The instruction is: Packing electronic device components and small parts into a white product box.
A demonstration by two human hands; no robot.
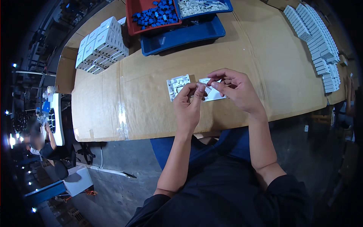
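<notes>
The left forearm and right forearm slant up from the lower frame toward its centre. There the left hand presses its thumb to a curled forefinger; just right, the right hand bends its fingers leftward.

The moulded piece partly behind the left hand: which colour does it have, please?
The moulded piece is white; it shows best in the head view.

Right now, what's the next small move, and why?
Probably shift the small clear piece left over the white housing: the left hand pinches it close by in this view, and the housing lies with its moulded inside facing up. Whether the right hand grips it too, I can't tell.
</notes>
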